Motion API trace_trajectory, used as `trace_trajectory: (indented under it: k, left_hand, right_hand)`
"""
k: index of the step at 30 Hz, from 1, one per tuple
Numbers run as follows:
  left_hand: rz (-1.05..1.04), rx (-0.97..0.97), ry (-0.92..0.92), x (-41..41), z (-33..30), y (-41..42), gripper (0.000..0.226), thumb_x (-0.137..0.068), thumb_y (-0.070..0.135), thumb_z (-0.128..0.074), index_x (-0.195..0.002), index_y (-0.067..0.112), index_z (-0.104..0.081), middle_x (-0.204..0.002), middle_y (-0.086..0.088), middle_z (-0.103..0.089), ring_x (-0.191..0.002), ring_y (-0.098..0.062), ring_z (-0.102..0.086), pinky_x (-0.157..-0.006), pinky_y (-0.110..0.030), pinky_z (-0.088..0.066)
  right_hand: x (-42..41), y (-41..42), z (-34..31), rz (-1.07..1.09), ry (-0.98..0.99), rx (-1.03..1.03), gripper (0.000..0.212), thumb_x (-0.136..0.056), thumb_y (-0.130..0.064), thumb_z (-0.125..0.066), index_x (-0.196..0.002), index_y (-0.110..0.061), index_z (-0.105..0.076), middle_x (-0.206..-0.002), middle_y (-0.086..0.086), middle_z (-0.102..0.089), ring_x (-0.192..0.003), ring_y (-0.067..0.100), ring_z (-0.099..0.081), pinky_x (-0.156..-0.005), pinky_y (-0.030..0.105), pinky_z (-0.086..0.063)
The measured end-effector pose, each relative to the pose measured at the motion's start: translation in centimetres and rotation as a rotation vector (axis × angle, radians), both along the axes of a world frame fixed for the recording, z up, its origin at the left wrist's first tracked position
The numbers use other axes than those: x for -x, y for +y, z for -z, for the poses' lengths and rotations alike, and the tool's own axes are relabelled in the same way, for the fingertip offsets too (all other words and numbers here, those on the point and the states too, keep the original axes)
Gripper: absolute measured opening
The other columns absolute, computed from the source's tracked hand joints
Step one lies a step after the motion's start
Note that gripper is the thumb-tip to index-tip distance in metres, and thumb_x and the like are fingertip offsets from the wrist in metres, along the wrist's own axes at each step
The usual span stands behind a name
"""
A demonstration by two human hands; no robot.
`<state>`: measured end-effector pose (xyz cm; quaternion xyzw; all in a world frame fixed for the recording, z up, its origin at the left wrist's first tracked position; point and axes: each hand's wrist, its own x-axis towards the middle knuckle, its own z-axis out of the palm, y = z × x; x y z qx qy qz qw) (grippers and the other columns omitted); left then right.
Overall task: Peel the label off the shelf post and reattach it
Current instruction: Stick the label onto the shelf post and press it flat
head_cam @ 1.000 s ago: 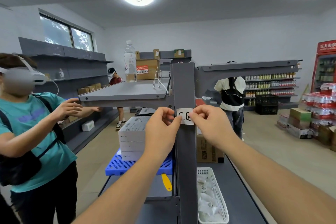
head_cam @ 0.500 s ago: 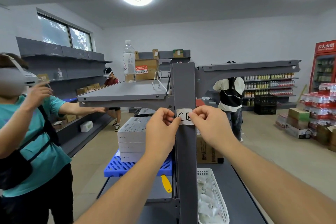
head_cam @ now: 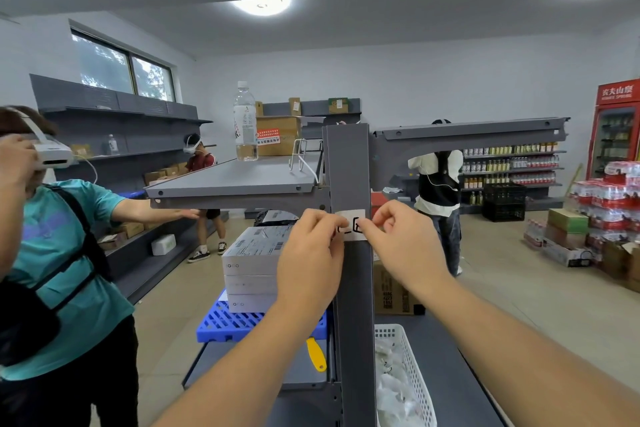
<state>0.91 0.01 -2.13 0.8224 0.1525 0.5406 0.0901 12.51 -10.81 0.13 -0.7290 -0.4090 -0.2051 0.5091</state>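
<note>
Grey shop shelving right in front of you, both hands on that little label.

Your left hand [head_cam: 309,255] and right hand [head_cam: 401,239] are both curled into pinches on the white label [head_cam: 353,225], one at each side edge, and it sits flat-ish across the front of the shelf post [head_cam: 351,288], just below the shelf [head_cam: 239,180]. Can't tell if it's lifting or being pressed back down, so go slow either way: keep it level, pull low along the metal, then smooth from the middle outward. The marker scrawl on it is partly covered by your fingers, not fully readable. Further back, the water bottle [head_cam: 245,121] label is too small to read, and the red fridge [head_cam: 616,135] header says 农夫山泉.
</note>
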Motion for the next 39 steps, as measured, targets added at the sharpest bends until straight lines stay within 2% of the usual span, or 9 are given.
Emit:
trace_trajectory:
  k: [4, 7, 9, 20, 23, 26, 29, 33, 39]
  left_hand:
    - [-0.058, -0.378, 0.079, -0.3, 2.4, 0.5, 0.039, -0.094, 0.013, -0.065, -0.133, 0.016, -0.068, -0.136, -0.001, -0.065, -0.122, -0.023, -0.058, -0.098, -0.041, -0.050]
    - [-0.111, -0.449, 0.188, -0.5, 3.5, 0.2, 0.056, -0.100, 0.024, -0.056, -0.155, 0.016, -0.046, -0.163, -0.001, -0.041, -0.153, -0.017, -0.031, -0.121, -0.038, -0.030]
    - [-0.124, -0.430, 0.256, -0.7, 3.8, -0.1, 0.065, -0.101, 0.027, -0.052, -0.161, 0.015, -0.031, -0.171, -0.001, -0.023, -0.159, -0.016, -0.012, -0.126, -0.042, -0.021]
    - [-0.205, -0.362, 0.321, -0.6, 4.1, -0.8, 0.076, -0.091, 0.024, -0.058, -0.161, 0.021, -0.030, -0.173, -0.003, -0.015, -0.160, -0.019, -0.005, -0.126, -0.043, -0.017]
    - [-0.220, -0.343, 0.284, -0.3, 4.3, -0.6, 0.078, -0.090, 0.023, -0.059, -0.162, 0.018, -0.029, -0.172, -0.002, -0.018, -0.159, -0.016, -0.011, -0.125, -0.042, -0.022]
    - [-0.256, -0.345, 0.273, 0.0, 4.6, -0.2, 0.080, -0.091, 0.026, -0.059, -0.163, 0.018, -0.025, -0.172, 0.002, -0.019, -0.159, -0.018, -0.013, -0.123, -0.043, -0.026]
    - [-0.274, -0.350, 0.271, 0.0, 4.6, 0.0, 0.080, -0.091, 0.027, -0.059, -0.163, 0.019, -0.025, -0.171, 0.003, -0.021, -0.158, -0.020, -0.015, -0.123, -0.043, -0.026]
    - [-0.276, -0.307, 0.288, 0.2, 4.6, 0.0, 0.081, -0.091, 0.028, -0.058, -0.164, 0.023, -0.022, -0.172, 0.006, -0.018, -0.159, -0.022, -0.015, -0.122, -0.042, -0.025]
    - [-0.244, -0.258, 0.258, 0.8, 4.6, 0.0, 0.072, -0.094, 0.035, -0.059, -0.159, 0.024, -0.032, -0.169, 0.006, -0.028, -0.153, -0.020, -0.029, -0.118, -0.041, -0.032]
  right_hand:
    - [-0.2, -0.3, 0.2, -0.022, 0.049, -0.027, 0.026, -0.097, -0.033, -0.063, -0.075, -0.020, -0.062, -0.056, -0.006, -0.053, -0.060, 0.011, -0.052, -0.067, 0.042, -0.053]
    - [-0.3, -0.4, 0.3, -0.015, 0.098, -0.047, 0.027, -0.098, -0.027, -0.057, -0.072, -0.018, -0.060, -0.056, -0.005, -0.056, -0.059, 0.012, -0.053, -0.068, 0.043, -0.053]
    - [-0.4, -0.4, 0.4, -0.013, 0.113, -0.047, 0.028, -0.097, -0.025, -0.056, -0.071, -0.018, -0.059, -0.055, -0.005, -0.056, -0.058, 0.013, -0.052, -0.067, 0.042, -0.052]
    - [-1.1, -0.9, 0.9, -0.050, 0.053, -0.048, 0.023, -0.097, -0.024, -0.057, -0.075, -0.021, -0.062, -0.054, -0.006, -0.054, -0.055, 0.009, -0.049, -0.062, 0.035, -0.047]
    - [-0.9, -1.4, 0.9, -0.109, -0.088, 0.043, 0.012, -0.099, -0.026, -0.056, -0.101, -0.028, -0.068, -0.064, -0.009, -0.056, -0.064, 0.006, -0.055, -0.067, 0.032, -0.052]
    - [-0.8, -1.5, 1.5, -0.095, -0.343, 0.161, 0.039, -0.100, -0.028, -0.052, -0.137, -0.039, -0.055, -0.089, -0.011, -0.061, -0.076, 0.009, -0.061, -0.066, 0.033, -0.056]
    - [-1.1, -1.3, 2.1, 0.003, -0.578, 0.216, 0.055, -0.098, -0.027, -0.051, -0.152, -0.037, -0.047, -0.093, -0.008, -0.060, -0.067, 0.015, -0.061, -0.050, 0.034, -0.054]
    - [-2.1, -1.5, 2.8, 0.099, -0.697, 0.273, 0.062, -0.096, -0.028, -0.052, -0.157, -0.032, -0.042, -0.095, -0.004, -0.063, -0.063, 0.020, -0.061, -0.045, 0.035, -0.049]
    - [-2.2, -2.0, 3.3, 0.106, -0.616, 0.203, 0.056, -0.095, -0.029, -0.052, -0.150, -0.019, -0.054, -0.098, -0.001, -0.070, -0.068, 0.021, -0.066, -0.049, 0.037, -0.053]
